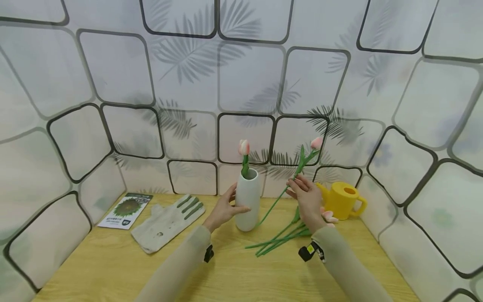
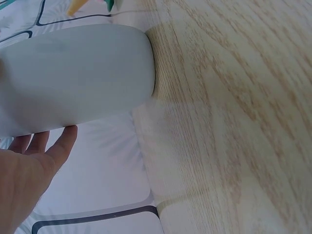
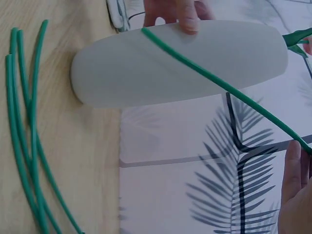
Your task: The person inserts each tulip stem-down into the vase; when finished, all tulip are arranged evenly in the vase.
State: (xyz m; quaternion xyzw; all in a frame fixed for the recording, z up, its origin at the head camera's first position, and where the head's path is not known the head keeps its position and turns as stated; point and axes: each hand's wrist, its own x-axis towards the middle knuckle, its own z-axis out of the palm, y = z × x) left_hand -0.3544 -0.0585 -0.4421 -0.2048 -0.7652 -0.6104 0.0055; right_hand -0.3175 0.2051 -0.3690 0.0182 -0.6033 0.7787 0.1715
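A white vase [image 1: 247, 203] stands upright on the wooden table, and one pink-and-white artificial tulip [image 1: 244, 147] rises from its mouth. My left hand [image 1: 225, 210] holds the vase from its left side, thumb across the front. Right of the vase, my right hand [image 1: 307, 200] pinches the green stem of another pink tulip [image 1: 316, 143]. That tulip leans, bloom up and to the right, its stem end low beside the vase. In the right wrist view the stem [image 3: 214, 78] crosses in front of the vase. Several more tulips [image 1: 277, 241] lie under my right forearm, partly hidden.
A yellow watering can [image 1: 341, 201] stands at the back right, behind my right hand. On the left lie a pale garden glove [image 1: 167, 226] with green-striped fingers and a seed packet [image 1: 126, 211]. Patterned fabric walls [image 1: 249, 79] enclose the table's back and sides.
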